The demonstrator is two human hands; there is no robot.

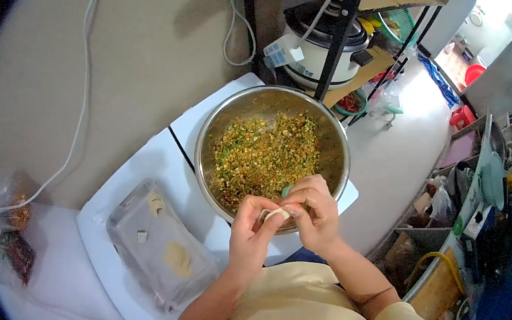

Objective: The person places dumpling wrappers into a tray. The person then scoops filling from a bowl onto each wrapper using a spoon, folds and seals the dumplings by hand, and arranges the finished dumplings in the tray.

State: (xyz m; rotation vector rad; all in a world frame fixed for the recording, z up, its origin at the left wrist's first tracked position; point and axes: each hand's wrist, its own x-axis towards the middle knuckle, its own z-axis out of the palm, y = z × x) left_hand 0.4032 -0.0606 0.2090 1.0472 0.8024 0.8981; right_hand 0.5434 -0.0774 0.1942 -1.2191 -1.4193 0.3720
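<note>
A small pale piece of dough [275, 215] is pinched between both hands, over the near rim of a big steel bowl [342, 149]. My left hand [253, 227] grips its left side with bent fingers and thumb. On its right side, the fingers of my right hand [315, 213] are pressed together. Chopped green, yellow and orange filling [265, 155] covers the bottom of the bowl. Something green shows just behind my fingers, mostly hidden. Left of the bowl lies a plastic-covered tray [147, 263] with round pale wrappers [177, 259] on it.
The white table [103, 243] holds the bowl and tray. A black-framed shelf [342, 28] with a rice cooker [326, 55] stands behind the bowl on the right. Plastic bags [13, 241] are at the far left. Boxes and a yellow-handled container [434, 285] stand at the right.
</note>
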